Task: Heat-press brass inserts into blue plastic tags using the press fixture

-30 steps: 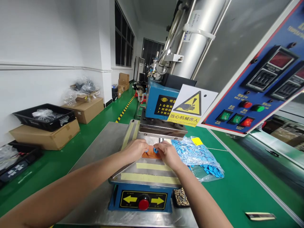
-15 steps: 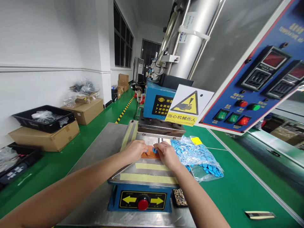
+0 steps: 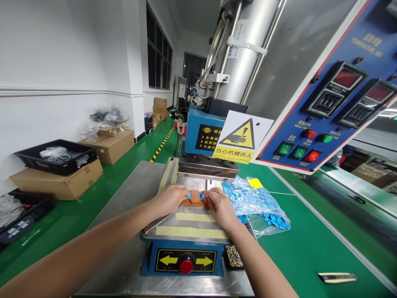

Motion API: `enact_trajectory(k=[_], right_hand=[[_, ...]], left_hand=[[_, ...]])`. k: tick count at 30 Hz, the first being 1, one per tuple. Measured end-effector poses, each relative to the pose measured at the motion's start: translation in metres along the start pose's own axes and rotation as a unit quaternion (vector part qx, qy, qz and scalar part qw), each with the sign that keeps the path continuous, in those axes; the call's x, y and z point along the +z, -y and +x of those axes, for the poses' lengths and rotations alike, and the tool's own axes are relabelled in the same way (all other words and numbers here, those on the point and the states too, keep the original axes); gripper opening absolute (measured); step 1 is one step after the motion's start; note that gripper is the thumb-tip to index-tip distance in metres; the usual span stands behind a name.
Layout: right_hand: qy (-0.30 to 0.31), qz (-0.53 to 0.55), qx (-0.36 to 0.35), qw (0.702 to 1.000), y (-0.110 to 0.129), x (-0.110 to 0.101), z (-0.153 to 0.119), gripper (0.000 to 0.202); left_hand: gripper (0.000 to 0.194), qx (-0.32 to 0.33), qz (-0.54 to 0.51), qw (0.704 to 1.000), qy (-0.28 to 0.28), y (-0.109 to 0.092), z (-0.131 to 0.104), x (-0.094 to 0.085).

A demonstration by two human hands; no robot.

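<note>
An orange fixture block (image 3: pixel 195 201) lies on the press's metal bed, below the raised press head (image 3: pixel 208 167). My left hand (image 3: pixel 173 198) pinches a small blue plastic part (image 3: pixel 188 195) at the block's left side. At the right side, my right hand (image 3: pixel 218 203) has its fingers closed on another small blue plastic part (image 3: pixel 201 196). Both parts are at the block; whether they are seated in it I cannot tell. My fingertips hide some of each part.
A clear bag of blue parts (image 3: pixel 260 203) lies right of the bed on the green table. A red button (image 3: pixel 186 266) sits on the front panel. A small black tray of brass pieces (image 3: pixel 233 257) stands beside the base. The control box (image 3: pixel 322 111) overhangs the right.
The view has shifted slightly. Both hands stay at the orange block with small finger movements, and more of the blue parts now shows between them.
</note>
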State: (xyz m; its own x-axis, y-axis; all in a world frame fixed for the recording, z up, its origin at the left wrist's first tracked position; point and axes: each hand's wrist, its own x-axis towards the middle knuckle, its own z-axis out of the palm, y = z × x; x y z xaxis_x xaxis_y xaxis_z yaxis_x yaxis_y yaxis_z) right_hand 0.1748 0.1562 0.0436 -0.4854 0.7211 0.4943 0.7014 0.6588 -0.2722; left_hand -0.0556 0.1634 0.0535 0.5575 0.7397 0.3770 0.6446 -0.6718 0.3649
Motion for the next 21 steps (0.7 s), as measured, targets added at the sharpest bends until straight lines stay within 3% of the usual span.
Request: enact_trajectory(k=[4,7,10,12,14,16,18,21], right_hand=[[0.022,-0.05,-0.012,0.998,0.004,0.0,0.0,0.043],[-0.003,-0.018,0.0,1.0,0.006,-0.001,-0.002,0.046],[-0.053,0.029,-0.014,0.998,0.005,-0.007,-0.014,0.052],[-0.104,0.045,0.004,0.994,0.003,-0.013,-0.033,0.048],[-0.177,0.058,0.079,0.979,0.001,-0.015,-0.062,0.038],[-0.257,0.082,0.193,0.943,0.003,-0.008,-0.099,0.032],[-0.294,0.137,0.299,0.898,0.011,0.009,-0.137,0.031],[-0.275,0.25,0.365,0.853,0.033,0.044,-0.177,0.031]], left_hand=[[0.027,0.025,0.048,0.998,0.021,-0.002,0.001,0.0],[0.026,0.009,0.041,0.999,0.021,-0.006,0.003,-0.004],[0.023,-0.016,-0.027,0.999,-0.015,-0.004,0.0,-0.013],[0.022,-0.051,-0.064,0.994,-0.071,0.003,-0.013,-0.02],[0.025,-0.12,-0.087,0.976,-0.16,0.013,-0.039,-0.021],[0.032,-0.213,-0.103,0.939,-0.249,0.022,-0.077,-0.011],[0.04,-0.31,-0.111,0.901,-0.281,0.026,-0.12,0.013],[0.053,-0.401,-0.178,0.859,-0.263,0.016,-0.173,0.061]])
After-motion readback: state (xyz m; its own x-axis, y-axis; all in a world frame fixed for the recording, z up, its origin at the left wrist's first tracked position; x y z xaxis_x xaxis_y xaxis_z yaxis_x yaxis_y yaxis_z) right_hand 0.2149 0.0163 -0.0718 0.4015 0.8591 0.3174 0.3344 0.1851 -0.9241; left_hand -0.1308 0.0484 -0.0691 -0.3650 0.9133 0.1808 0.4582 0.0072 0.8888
